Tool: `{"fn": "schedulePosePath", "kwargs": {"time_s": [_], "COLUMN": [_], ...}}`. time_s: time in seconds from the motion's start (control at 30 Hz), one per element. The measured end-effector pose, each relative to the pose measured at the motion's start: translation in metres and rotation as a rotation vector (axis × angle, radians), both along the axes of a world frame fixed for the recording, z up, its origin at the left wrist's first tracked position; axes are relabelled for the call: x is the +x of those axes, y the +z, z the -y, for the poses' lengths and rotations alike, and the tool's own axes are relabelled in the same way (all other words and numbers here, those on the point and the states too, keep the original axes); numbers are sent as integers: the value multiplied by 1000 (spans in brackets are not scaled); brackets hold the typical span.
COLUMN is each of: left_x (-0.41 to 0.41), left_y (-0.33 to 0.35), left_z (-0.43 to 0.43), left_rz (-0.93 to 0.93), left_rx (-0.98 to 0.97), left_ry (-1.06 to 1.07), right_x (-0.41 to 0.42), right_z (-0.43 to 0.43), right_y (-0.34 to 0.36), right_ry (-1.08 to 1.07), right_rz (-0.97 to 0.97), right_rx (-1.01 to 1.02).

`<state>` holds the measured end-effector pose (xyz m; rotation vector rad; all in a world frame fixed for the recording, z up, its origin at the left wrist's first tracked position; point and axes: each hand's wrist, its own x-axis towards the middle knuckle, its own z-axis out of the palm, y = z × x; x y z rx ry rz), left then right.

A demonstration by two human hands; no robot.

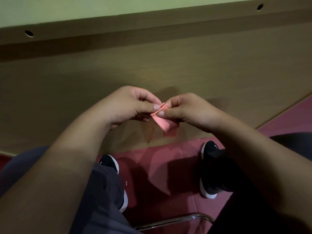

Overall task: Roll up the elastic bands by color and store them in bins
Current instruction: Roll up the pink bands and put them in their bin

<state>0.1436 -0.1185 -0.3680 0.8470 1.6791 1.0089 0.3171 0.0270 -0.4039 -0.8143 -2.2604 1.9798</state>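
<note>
A pink elastic band (pixel 163 122) hangs folded between my two hands, in the air above my lap. My left hand (pixel 128 105) pinches its upper end between thumb and fingers. My right hand (pixel 187 109) pinches the same end from the right, thumb on top. The band's lower loop droops below my right hand. No bin shows in the view.
A brown wooden panel (pixel 152 68) with two round holes stands in front of me, under a pale green wall. Below are a dark red floor (pixel 160 166), my two black shoes, my grey trousers and a chrome chair frame (pixel 177 220).
</note>
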Motion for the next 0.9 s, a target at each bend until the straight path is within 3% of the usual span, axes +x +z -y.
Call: {"fn": "schedulePosePath", "kwargs": {"time_s": [0.9], "left_x": [3], "left_y": [-1], "left_z": [-1], "left_rz": [-134], "left_rx": [19], "left_ry": [-30], "right_x": [-1], "right_z": [-4], "right_y": [-4], "right_ry": [22], "right_rz": [36], "right_rx": [-41]}}
